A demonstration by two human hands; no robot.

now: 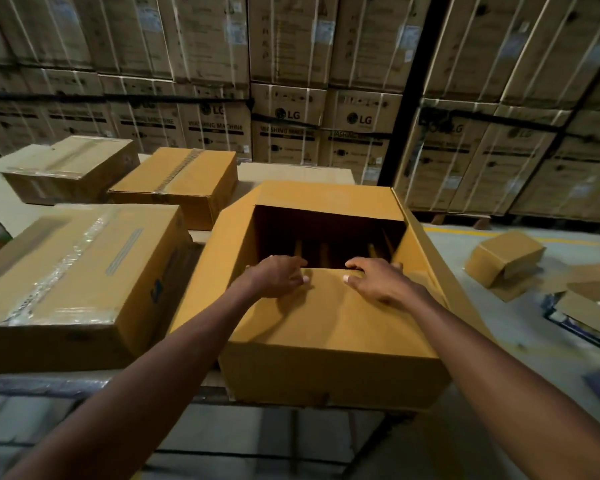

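One open box [329, 372] is being worked at three o'clock from a taped box [66, 271]. Its near flap [329, 313] is being pinched along the free edge by the left hand [278, 275] and right hand [378, 278]. An even, simultaneous fold seems to be what is being called for, so twisting is being avoided.

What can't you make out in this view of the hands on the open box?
1. Open box contents, head view: the interior is dark and the near flap covers the front.
2. Right hand fingertips, head view: curled behind the flap's edge.
3. Small print on the stacked cartons, head view: blurred and too small.
4. Cardboard scraps on the floor, head view: cut off by the right edge.
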